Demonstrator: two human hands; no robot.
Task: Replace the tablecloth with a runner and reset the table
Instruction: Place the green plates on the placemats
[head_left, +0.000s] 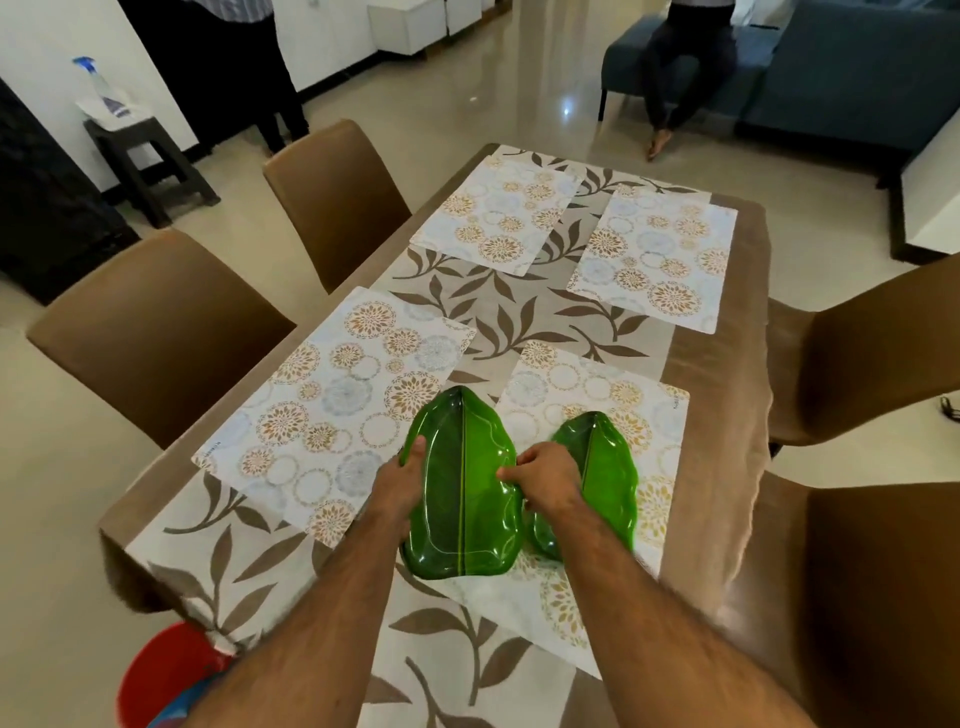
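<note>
A leaf-patterned runner (498, 317) lies along the middle of the brown table (717, 395). Several floral placemats lie on it, among them a near left one (322, 405) and a near right one (592, 395). I hold a green leaf-shaped plate (462, 483) over the runner between those two mats. My left hand (400, 483) grips its left rim and my right hand (545, 483) grips its right rim. A second green leaf plate (608, 467) lies on the near right placemat, partly hidden by my right hand.
Brown chairs stand on the left (156, 332), (337, 197) and on the right (872, 353), (883, 571). A red bucket (161, 675) sits on the floor at the near left corner. One person stands at the back left, another sits on a blue sofa (841, 67).
</note>
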